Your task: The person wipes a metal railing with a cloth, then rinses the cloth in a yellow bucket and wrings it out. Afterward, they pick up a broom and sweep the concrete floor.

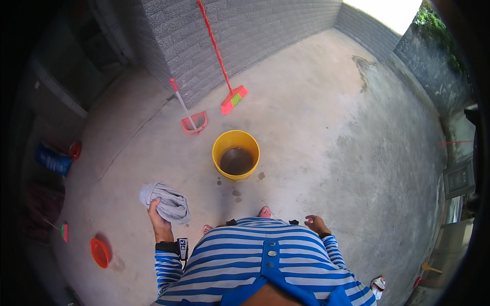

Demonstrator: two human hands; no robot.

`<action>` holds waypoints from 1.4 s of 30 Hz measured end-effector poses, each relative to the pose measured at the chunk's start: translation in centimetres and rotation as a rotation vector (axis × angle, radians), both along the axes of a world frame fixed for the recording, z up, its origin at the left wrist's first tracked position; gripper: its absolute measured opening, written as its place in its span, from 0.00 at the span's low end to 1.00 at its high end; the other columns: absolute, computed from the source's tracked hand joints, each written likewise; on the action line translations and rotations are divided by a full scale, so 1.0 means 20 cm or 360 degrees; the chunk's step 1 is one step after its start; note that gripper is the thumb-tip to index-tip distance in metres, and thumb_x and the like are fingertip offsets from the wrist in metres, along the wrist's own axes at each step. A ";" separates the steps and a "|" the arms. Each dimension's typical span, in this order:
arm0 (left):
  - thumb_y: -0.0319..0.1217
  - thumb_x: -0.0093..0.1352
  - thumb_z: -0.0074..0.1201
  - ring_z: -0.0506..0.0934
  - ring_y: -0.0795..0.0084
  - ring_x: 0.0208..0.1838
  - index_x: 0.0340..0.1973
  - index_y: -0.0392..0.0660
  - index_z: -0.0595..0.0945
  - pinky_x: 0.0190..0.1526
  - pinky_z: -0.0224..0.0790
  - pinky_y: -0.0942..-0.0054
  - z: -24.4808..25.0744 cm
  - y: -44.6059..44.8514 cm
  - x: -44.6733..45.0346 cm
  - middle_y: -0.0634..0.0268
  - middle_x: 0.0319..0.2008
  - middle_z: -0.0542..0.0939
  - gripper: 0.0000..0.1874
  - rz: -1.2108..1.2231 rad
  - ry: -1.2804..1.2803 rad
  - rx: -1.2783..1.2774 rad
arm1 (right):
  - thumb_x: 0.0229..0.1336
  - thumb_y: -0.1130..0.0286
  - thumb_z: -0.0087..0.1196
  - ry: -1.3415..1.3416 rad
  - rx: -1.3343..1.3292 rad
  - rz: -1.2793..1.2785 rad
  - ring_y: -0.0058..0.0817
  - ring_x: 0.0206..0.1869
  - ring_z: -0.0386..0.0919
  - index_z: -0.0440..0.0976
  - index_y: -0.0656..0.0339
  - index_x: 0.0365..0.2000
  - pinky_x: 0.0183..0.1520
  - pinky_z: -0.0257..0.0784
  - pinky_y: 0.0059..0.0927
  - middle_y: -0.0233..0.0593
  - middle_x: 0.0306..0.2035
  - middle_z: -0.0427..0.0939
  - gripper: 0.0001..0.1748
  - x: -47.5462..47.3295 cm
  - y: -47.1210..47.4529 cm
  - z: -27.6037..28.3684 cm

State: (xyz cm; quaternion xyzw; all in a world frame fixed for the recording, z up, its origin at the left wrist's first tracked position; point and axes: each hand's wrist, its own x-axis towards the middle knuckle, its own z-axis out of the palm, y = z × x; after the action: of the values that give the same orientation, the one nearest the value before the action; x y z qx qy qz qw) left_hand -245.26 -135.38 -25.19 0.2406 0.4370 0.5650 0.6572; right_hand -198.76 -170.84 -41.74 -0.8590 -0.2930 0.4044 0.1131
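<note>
My left hand [158,218] holds a bundled grey cloth [167,202] out to the left of my body, with the thumb lying over it. To the right of my striped shirt, my right hand [316,223] hangs beside my hip with nothing seen in it, its fingers partly curled. In front of my feet stands a yellow bucket [254,147] with dark liquid at its bottom. Several wet spots mark the concrete floor between the bucket and my feet.
A red dustpan [184,125] and a red broom [232,100] stand by the grey block wall [249,34]. At the left are an orange-red basin [100,253], a blue bag [53,160] and a small green and red brush [64,232]. Crumpled packaging [378,287] lies at lower right.
</note>
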 end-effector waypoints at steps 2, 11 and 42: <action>0.32 0.60 0.54 0.79 0.57 0.51 0.51 0.35 0.78 0.57 0.70 0.62 -0.01 -0.04 0.21 0.56 0.45 0.81 0.23 0.0012 -0.0007 -0.0015 | 0.54 0.58 0.61 0.0059 -0.0049 -0.0166 0.44 0.46 0.80 0.80 0.54 0.47 0.51 0.75 0.37 0.48 0.42 0.83 0.21 0.13 -0.12 -0.02; 0.32 0.60 0.56 0.78 0.60 0.51 0.50 0.35 0.78 0.57 0.70 0.63 0.09 0.25 0.92 0.57 0.46 0.81 0.23 -0.0271 0.0040 -0.0056 | 0.53 0.61 0.61 0.0007 0.0138 -0.0434 0.41 0.43 0.81 0.79 0.56 0.48 0.49 0.76 0.36 0.47 0.39 0.83 0.21 0.60 -0.09 0.00; 0.30 0.62 0.56 0.80 0.58 0.48 0.51 0.35 0.77 0.51 0.74 0.62 -0.06 1.43 2.15 0.55 0.45 0.81 0.22 0.0869 0.0449 -0.0349 | 0.56 0.65 0.58 0.0262 0.0172 0.0377 0.33 0.33 0.82 0.80 0.60 0.44 0.33 0.78 0.35 0.44 0.36 0.83 0.16 3.02 2.29 -0.51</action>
State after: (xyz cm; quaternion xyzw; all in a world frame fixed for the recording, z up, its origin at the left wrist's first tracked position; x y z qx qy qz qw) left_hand -202.21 -106.78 -26.46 0.1185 0.6304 0.6310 0.4364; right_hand -138.32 -124.98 -51.86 -0.7750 -0.4032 0.4676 0.1344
